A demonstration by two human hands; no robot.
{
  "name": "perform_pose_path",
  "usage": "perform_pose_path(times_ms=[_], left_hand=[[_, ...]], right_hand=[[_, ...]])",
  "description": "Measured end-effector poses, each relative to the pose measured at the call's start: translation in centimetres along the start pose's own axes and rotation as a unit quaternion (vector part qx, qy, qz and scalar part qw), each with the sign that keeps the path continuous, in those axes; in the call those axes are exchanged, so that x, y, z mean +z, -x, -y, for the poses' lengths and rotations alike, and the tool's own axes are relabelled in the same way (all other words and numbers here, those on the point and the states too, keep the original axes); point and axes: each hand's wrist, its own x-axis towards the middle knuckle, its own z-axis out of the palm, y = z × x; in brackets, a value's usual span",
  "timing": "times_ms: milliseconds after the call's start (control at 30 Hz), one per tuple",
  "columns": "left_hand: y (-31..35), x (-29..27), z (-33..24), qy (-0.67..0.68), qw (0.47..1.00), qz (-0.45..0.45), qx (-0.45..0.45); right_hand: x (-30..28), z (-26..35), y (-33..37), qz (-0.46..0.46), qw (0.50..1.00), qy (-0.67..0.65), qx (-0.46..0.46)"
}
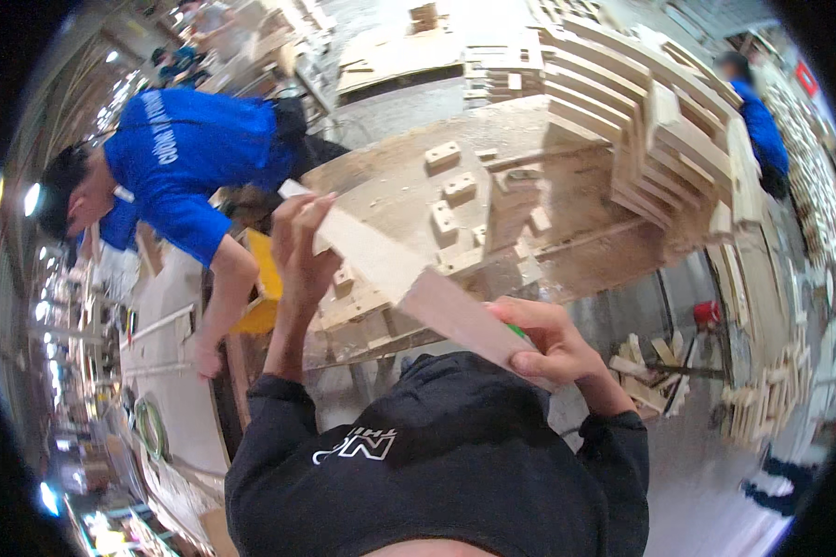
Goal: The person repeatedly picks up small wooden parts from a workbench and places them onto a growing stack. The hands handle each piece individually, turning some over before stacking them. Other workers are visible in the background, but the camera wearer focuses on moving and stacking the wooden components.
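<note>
A pale, angled wooden piece [381,265] is held slantwise in front of my chest, its far end up at the left and its near end down at the right. My left hand [305,243] grips it near the far end, fingers bent over its edge. At the near end, my right hand [559,345] pinches it with the thumb along the side. A small green spot [517,330] shows by the right fingers; what it is I cannot tell. Beyond the piece, several small wooden blocks with holes [458,186] lie on the wooden workbench [390,167].
Angled wooden parts [659,139] are stacked high at the bench's right end. A co-worker in a blue shirt [181,139] leans in at the left, beside a yellow object [258,283]. Wood offcuts [655,376] lie at the lower right. Another person [760,125] stands far right.
</note>
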Motion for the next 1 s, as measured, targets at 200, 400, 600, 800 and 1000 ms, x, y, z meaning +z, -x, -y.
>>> perform_pose_path(times_ms=[200, 400, 600, 800, 1000], left_hand=[[-1.6, 0.3, -0.6, 0.048, 0.993, 0.068, 0.085], [-5.3, 0.4, -4.4, 0.068, 0.981, 0.132, 0.121], [-10.2, 2.5, -6.4, 0.061, 0.988, 0.085, 0.110], [-14.0, 4.6, -9.8, 0.124, 0.976, 0.040, 0.175], [-16.3, 7.0, -10.4, 0.133, 0.967, -0.036, 0.213]], right_hand=[[-0.3, -1.8, 2.2, -0.062, 0.995, -0.077, -0.011], [-2.7, -0.7, 8.0, -0.225, 0.972, 0.070, 0.001], [-0.7, 2.4, 9.7, -0.396, 0.830, 0.393, 0.008], [-2.7, 2.2, 12.1, -0.427, 0.826, 0.367, -0.035], [-1.7, 3.1, 12.0, -0.443, 0.877, 0.180, -0.039]])
